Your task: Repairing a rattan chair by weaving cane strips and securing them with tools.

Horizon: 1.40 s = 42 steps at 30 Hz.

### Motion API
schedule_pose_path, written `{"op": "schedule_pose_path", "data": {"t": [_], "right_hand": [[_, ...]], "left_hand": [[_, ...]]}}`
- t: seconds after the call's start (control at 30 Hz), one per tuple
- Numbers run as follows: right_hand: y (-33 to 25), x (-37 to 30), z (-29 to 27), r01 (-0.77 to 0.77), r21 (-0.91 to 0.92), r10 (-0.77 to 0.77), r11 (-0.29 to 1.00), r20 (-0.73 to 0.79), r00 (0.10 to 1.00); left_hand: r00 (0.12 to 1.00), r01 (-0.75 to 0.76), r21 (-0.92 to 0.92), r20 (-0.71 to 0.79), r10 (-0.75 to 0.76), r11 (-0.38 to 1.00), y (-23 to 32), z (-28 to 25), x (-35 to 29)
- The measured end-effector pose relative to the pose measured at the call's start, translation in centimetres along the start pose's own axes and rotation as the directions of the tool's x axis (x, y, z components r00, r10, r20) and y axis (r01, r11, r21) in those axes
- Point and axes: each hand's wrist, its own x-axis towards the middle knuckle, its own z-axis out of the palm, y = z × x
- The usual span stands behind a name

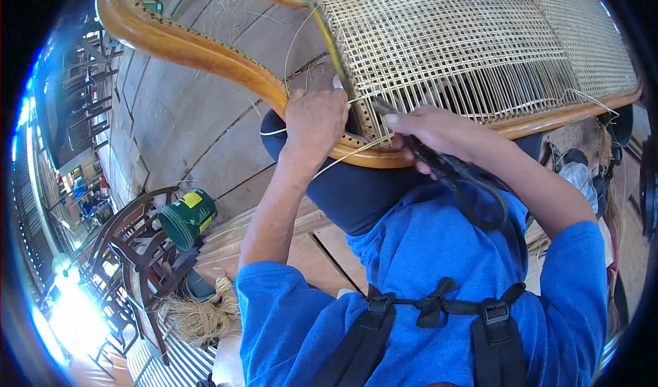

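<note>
A curved, varnished wooden chair frame (205,55) lies across my lap, with a panel of woven cane (439,34) stretched over part of it. Along the panel's near side, several bare strands (514,89) run without close cross weaving. My left hand (315,121) is closed over the frame's inner corner and pinches a pale cane strand (361,99), its fingertips mostly hidden. In my right hand (439,135) is a pair of dark scissors (445,164), its looped handles toward my body and blades reaching the edge of the weave. Loose cane ends (336,161) hang over the front rail.
A green bucket (181,222) with yellow patches sits on the floor at the left, beside dark wooden chair frames (130,257). Below it lies a bundle of raw fibre (205,311). Cane scraps are scattered on the wooden floor (226,99). Bags and more fibre stand at the right.
</note>
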Motion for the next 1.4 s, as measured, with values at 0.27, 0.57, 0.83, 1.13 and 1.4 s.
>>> {"op": "schedule_pose_path", "data": {"t": [0.27, 0.57, 0.83, 1.13, 1.4], "right_hand": [[-2.2, 4.0, 2.2, -0.191, -0.156, 0.190, 0.969, -0.019, 0.982], [-2.5, 4.8, 2.3, -0.126, -0.205, 0.133, 0.971, 0.020, 0.991], [-1.4, 2.0, 0.9, 0.006, -0.394, -0.042, 0.919, -0.084, 0.996], [18.3, -14.6, -10.9, -0.192, -0.296, -0.171, 0.935, -0.856, 0.487], [31.7, -11.6, -8.3, -0.105, -0.322, -0.292, 0.941, -0.929, 0.225]], "left_hand": [[1.000, -0.017, 0.006, -0.024, 0.017, 1.000, -0.1, -0.5, -0.1], [0.999, -0.040, -0.016, -0.021, 0.040, 0.999, -0.3, -0.5, -0.2], [0.995, -0.076, -0.051, -0.068, 0.072, 0.996, 0.0, -0.8, 0.2], [0.973, 0.137, -0.506, -0.093, -0.212, 0.852, 1.7, -2.9, 0.5], [0.876, 0.436, -0.554, 0.082, -0.475, 0.709, 3.1, -0.9, 0.3]]}}
